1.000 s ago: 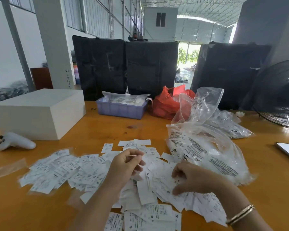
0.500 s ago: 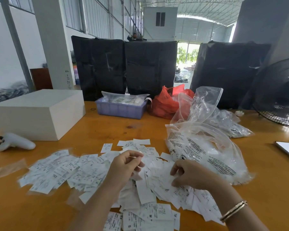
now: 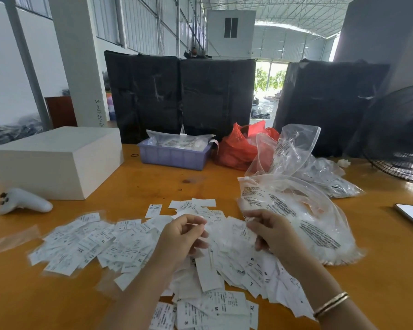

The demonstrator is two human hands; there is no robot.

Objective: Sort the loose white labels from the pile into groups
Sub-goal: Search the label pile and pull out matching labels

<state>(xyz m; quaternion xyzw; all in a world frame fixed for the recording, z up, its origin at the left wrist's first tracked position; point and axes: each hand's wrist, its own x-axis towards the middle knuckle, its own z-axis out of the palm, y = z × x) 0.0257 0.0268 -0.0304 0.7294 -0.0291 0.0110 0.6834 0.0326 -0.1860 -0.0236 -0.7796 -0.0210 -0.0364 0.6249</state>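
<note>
1. Progress: early, judging by layout. Heap of loose white paper labels (image 3: pixel 224 270) on orange wooden table (image 3: pixel 57 306) mostly unsorted, centre front, spilling left and toward near edge.
2. Possible groups so far: spread of labels at left (image 3: pixel 81 239); few labels laid apart at far edge (image 3: pixel 193 204). Cannot tell whether either is a finished group.
3. Left hand (image 3: pixel 181 236): raised over heap, fingers curled, thumb and fingertips pinched together; seems to hold a label, blurred, not certain.
4. Right hand (image 3: pixel 270 232): fingers curled down into heap at right side, pinching at labels; gold bangle on wrist (image 3: pixel 330 304).
5. Left to do: bulk of heap. Clear printed plastic bag with white contents (image 3: pixel 308 220) just right of heap, likely more stock.
6. Readable text: size marks on labels — XXL, XL, L, M, S, XS. Fine print on labels and on bag too blurred to read. No brand legible.
7. Other items: white rectangular box (image 3: pixel 57 158), white handheld controller (image 3: pixel 22 202), lilac plastic bin (image 3: pixel 174 156), red plastic bag (image 3: pixel 241 148), black fan (image 3: pixel 401 134).
</note>
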